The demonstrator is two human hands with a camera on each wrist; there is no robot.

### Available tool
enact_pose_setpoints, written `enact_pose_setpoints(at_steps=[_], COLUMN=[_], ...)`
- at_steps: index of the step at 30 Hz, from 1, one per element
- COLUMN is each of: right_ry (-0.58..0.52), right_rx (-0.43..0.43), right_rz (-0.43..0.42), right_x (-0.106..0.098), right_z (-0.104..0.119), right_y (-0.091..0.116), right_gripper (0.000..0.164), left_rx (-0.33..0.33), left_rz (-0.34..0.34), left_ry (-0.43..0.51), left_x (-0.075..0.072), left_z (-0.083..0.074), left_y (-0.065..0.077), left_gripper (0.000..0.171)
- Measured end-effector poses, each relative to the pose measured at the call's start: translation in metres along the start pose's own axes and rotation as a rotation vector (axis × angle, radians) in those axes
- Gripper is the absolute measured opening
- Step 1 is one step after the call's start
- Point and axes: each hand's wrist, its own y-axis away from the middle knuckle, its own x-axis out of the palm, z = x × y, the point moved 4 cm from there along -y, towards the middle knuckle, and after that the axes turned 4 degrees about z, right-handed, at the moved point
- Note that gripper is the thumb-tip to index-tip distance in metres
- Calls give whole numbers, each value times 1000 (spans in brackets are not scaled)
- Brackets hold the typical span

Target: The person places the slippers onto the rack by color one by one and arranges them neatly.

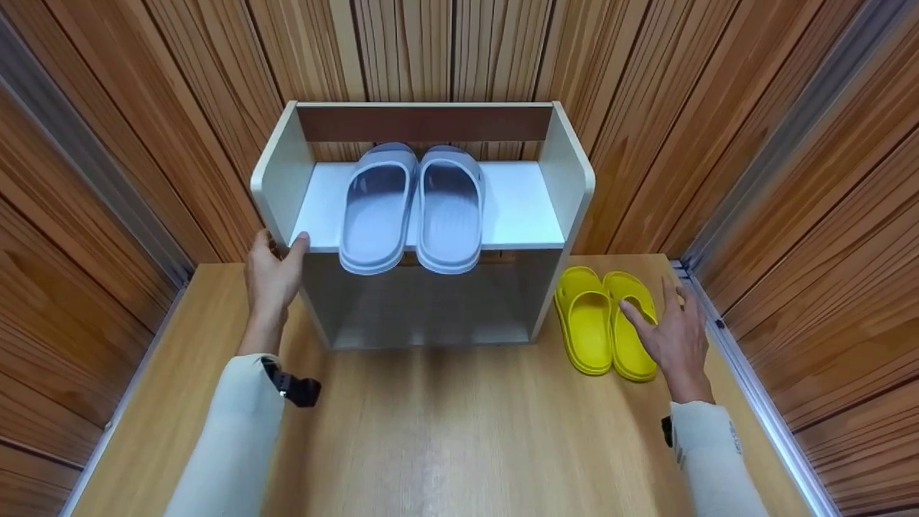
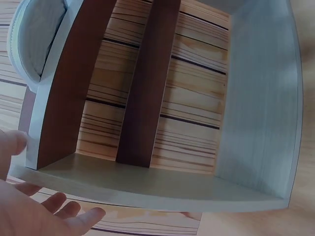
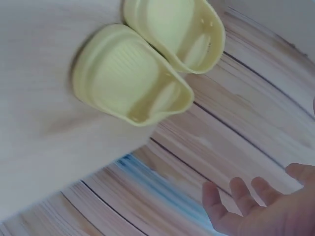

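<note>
A small pale shoe rack (image 1: 567, 179) stands against the back wall. On its upper shelf sits a pair of light grey-blue slippers (image 1: 375, 222), toes pointing to the back. My left hand (image 1: 273, 276) holds the rack's left side, the thumb on the front of the upper shelf and the fingers along the outside of the side panel (image 2: 172, 200). To the right of the rack, a pair of yellow slippers (image 1: 590, 330) lies side by side on the floor. Above their right edge hovers my right hand (image 1: 675, 337), fingers spread and holding nothing; the right wrist view shows it apart from the slippers.
Wood-plank panels enclose the light wooden floor (image 1: 445, 431) at the back (image 1: 409, 50) and both sides. Metal rails (image 1: 761, 409) run along the side panels' lower edges. Beneath the upper shelf, the rack has an open lower compartment (image 1: 431, 305).
</note>
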Motion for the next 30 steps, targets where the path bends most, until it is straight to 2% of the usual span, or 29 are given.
enact_pose_setpoints(at_steps=[4, 11, 21, 30], right_ry=[-63, -127, -184, -289], right_rx=[105, 256, 379, 390], right_rz=[78, 163, 274, 348], right_x=[14, 33, 56, 71], right_z=[-12, -35, -56, -72], right_y=[1, 5, 12, 23], right_gripper=[100, 104, 108, 98], left_rx=[14, -22, -43, -39], left_rz=[-19, 23, 66, 54], left_ry=[4, 39, 56, 77], left_x=[0, 3, 3, 2], left_z=[0, 1, -2, 1], left_y=[1, -1, -4, -6], left_gripper=[63, 63, 66, 65])
